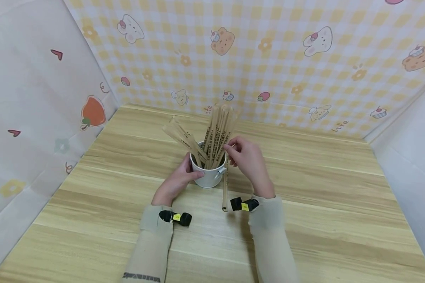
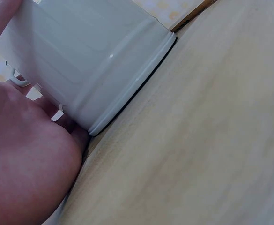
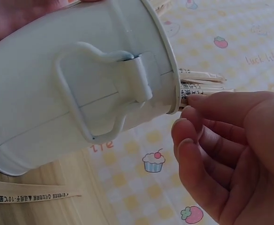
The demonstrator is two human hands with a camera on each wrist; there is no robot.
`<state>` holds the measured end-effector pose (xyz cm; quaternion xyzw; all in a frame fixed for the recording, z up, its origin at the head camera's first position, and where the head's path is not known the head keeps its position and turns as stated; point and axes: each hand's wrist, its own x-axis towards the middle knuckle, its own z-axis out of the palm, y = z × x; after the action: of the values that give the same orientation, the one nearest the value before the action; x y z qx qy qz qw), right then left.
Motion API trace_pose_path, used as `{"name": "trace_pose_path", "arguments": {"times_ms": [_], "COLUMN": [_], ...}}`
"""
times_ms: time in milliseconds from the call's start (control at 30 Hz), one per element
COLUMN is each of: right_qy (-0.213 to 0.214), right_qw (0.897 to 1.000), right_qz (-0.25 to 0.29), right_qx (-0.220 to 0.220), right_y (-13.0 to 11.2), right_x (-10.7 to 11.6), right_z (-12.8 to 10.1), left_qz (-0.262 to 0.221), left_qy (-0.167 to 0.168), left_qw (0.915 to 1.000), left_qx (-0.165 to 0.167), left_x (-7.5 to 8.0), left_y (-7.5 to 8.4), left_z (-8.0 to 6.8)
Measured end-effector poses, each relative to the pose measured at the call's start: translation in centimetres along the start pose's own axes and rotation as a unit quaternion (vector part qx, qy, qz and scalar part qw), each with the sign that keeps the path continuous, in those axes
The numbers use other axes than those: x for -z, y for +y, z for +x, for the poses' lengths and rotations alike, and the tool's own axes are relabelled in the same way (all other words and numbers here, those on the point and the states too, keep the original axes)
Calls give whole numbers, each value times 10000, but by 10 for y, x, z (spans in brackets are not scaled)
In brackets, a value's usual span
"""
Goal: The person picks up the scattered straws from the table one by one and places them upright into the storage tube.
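Note:
A small white metal bucket [image 1: 208, 179] stands on the table, full of straws in printed brown paper wrappers [image 1: 216, 137]. Most of them lean up to the back right; a few fan out to the left. My left hand [image 1: 178, 179] grips the bucket from its left side, thumb at the front near the rim, as the left wrist view also shows. At the right rim, my right hand [image 1: 248, 159] pinches a wrapped straw [image 3: 189, 91] between thumb and curled fingers. Another wrapped straw [image 1: 225, 192] lies on the table beside the bucket, partly hidden behind it.
The wood-grain table [image 1: 322, 204] reaches back to a yellow checked cloth wall [image 1: 279, 59]. White cloth walls [image 1: 39, 98] border it left and right. A wire handle [image 3: 71, 98] sticks out from the bucket's right side.

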<state>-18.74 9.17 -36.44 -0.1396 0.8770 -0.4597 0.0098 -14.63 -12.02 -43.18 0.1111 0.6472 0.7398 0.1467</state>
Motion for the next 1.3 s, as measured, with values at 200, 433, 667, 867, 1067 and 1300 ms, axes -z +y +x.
{"name": "trace_pose_path", "arguments": {"times_ms": [200, 433, 667, 867, 1067, 1300], "right_qy": [-106, -260, -305, -272, -525, -1159], "right_qw": [9998, 9994, 9991, 9991, 9952, 9826], "right_qz": [-171, -201, -168, -145, -257, -571], "right_qx": [-20, -114, -223, -303, -790, -1336], "right_y": [1, -1, 3, 10, 24, 40], "right_x": [-1, 5, 8, 6, 0, -11], "right_z": [0, -2, -1, 2, 6, 10], "left_qz": [-24, -121, -99, -88, -60, -68], "left_qy": [-8, 94, 149, 105, 124, 154], "left_qw": [10000, 9998, 9998, 9999, 9999, 9998], "left_qx": [11, 90, 62, -8, 19, 63], "left_x": [0, 4, 7, 8, 8, 7], "left_y": [0, -9, -19, -19, -19, -18], "left_z": [0, 4, 7, 7, 8, 7]}}
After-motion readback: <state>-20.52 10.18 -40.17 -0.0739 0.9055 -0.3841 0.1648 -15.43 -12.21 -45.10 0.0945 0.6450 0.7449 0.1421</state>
